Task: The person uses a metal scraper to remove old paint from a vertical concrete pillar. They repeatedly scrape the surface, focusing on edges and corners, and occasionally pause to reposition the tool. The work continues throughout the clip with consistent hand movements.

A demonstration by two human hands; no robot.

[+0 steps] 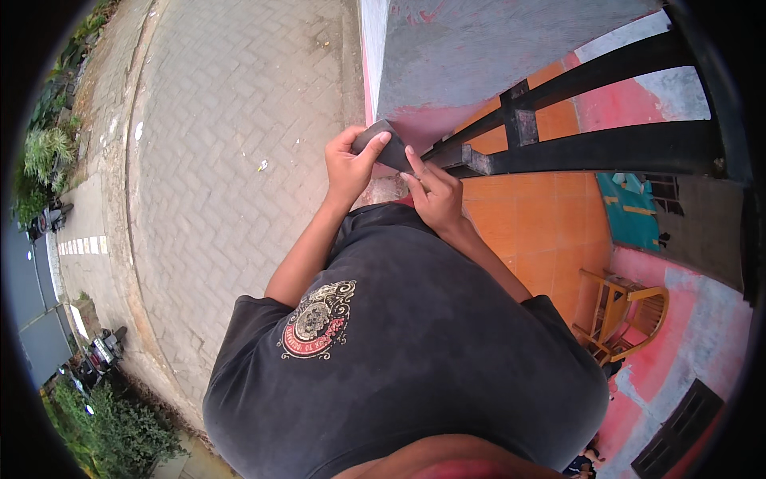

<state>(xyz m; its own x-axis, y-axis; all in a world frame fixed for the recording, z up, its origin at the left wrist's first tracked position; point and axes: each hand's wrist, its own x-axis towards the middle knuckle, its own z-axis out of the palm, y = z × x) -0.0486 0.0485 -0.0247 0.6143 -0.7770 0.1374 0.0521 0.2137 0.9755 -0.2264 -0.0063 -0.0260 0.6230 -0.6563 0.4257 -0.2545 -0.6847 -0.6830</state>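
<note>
A dark grey, flat piece of sandpaper is held in front of my body, above the foot of the wall. My left hand grips its left side, with the thumb pressed on top and the fingers underneath. At its right edge is my right hand, the thumb and index finger at the sheet's corner and the other fingers curled. The undersides of the sheet and of the left fingers are hidden. Just beyond the sheet stands a wall with worn grey and pink paint.
A black metal frame extends from beside my right hand to the far right. Orange tiles and a wooden chair are on the right. Grey paving spreads to the left, with motorcycles and plants farther out.
</note>
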